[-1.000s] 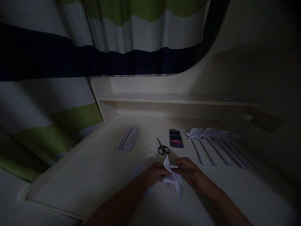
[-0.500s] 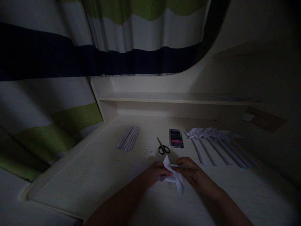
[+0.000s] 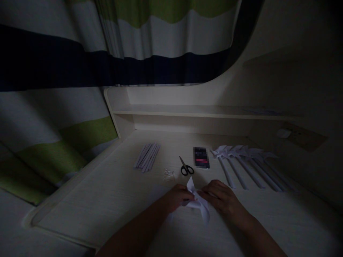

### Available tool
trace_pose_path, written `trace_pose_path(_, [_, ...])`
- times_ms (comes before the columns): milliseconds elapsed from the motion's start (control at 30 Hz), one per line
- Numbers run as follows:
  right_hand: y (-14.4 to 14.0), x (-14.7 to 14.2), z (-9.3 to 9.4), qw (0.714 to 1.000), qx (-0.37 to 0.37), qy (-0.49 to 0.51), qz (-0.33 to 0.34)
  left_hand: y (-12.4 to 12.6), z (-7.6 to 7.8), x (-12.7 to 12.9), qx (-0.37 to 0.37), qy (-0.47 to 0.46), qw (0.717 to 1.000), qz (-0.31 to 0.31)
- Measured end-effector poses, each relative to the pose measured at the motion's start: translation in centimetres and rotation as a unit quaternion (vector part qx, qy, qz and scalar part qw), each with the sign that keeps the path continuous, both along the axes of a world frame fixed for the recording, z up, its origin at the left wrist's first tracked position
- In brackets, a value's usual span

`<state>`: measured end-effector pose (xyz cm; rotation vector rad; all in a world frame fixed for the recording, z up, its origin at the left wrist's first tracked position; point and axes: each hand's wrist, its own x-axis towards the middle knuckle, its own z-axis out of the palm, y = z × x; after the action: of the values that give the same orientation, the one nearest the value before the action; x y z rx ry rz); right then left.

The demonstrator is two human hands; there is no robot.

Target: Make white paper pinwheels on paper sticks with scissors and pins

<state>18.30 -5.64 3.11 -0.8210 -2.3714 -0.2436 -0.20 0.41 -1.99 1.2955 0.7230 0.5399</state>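
Note:
Both hands work on a white folded paper piece (image 3: 198,206) just above the pale desk (image 3: 115,200). My left hand (image 3: 175,197) pinches its left side, and my right hand (image 3: 221,198) pinches its right side. One paper point sticks up between the fingers and another hangs down toward me. Black-handled scissors (image 3: 185,167) lie just beyond the hands.
Several finished paper pinwheels on white sticks (image 3: 242,162) lie at the right. A bundle of white paper sticks (image 3: 147,157) lies at the left. A small pile of white pins (image 3: 168,174) and a dark phone (image 3: 200,157) sit mid-desk. A shelf (image 3: 193,111) and striped curtain (image 3: 80,71) stand behind.
My right hand has shifted a little over the paper, fingers spreading lower on it. The paper's upper point has dropped slightly. My left hand stays in place.

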Motion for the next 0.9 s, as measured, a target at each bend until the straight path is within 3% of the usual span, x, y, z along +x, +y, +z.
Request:
trace_pose_path(300, [-0.16,-0.38,0.56,0.998,-0.026,-0.035,-0.044,-0.18,0.46,0.04,-0.066,-0.054,0.996,0.006])
trace_pose_path(733, [-0.31,-0.51,0.58,0.995,-0.069,-0.018,-0.063,-0.21,0.49,0.00,-0.052,-0.054,0.997,-0.023])
trace_pose_path(900, [-0.26,-0.53,0.35,0.994,-0.080,-0.010,-0.070,0.18,0.04,-0.45,-0.008,-0.042,0.998,-0.037])
